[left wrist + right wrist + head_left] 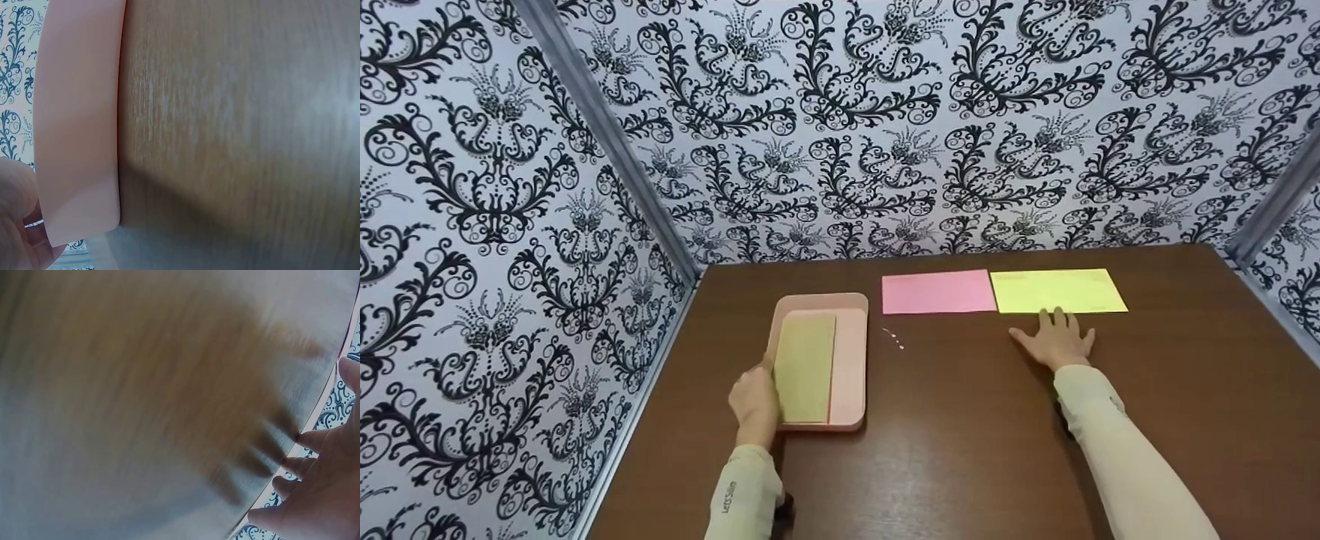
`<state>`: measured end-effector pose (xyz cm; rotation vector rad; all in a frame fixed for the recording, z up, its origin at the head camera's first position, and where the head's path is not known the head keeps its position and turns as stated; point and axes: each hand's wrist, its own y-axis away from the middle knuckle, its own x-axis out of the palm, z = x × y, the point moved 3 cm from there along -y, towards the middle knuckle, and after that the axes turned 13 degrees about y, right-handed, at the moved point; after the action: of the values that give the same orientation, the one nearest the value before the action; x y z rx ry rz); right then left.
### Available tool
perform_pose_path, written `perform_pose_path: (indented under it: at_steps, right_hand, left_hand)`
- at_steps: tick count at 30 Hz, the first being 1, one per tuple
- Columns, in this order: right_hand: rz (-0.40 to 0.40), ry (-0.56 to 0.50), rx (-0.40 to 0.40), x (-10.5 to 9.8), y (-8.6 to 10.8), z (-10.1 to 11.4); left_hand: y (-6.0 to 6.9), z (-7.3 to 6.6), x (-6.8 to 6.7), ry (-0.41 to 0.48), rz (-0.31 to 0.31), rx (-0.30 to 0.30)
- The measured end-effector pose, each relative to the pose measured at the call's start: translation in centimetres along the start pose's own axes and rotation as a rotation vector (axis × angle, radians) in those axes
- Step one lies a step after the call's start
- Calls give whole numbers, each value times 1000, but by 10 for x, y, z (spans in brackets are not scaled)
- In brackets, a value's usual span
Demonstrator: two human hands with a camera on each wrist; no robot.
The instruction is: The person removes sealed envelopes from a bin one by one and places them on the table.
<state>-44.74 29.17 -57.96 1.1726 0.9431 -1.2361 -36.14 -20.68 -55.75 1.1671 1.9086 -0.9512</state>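
At the left of the table, my left hand (754,397) grips the near left side of a shallow pink tray (851,360). Inside that tray lies a stack of pale yellow-green paper (805,367) with a reddish edge along its right side. In the left wrist view the tray's outer wall (79,124) fills the left part, and some fingers (39,247) show at its corner. My right hand (1057,343) is spread wide, its fingertips at the front edge of a yellow paper slip (1057,291). A pink paper slip (937,292) lies beside it on the left.
A brown wooden table (952,420) carries everything. Small white marks (894,339) show on it between the tray and the right hand. Walls with black-and-white scroll patterns (870,127) stand behind and at the sides, joined by grey corner posts (607,127).
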Motion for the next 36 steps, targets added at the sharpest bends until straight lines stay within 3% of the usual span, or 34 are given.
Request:
perform_pose_path:
  at_steps: [8, 25, 36]
  right_hand:
    - [1, -16, -3, 0, -1, 0]
    - [-61, -35, -9, -4, -1, 3]
    - [-133, -33, -44, -13, 4, 23]
  left_hand:
    - [2, 0, -1, -2, -79, 42]
    - [2, -1, -2, 12, -72, 44]
    - [2, 0, -2, 0, -37, 43]
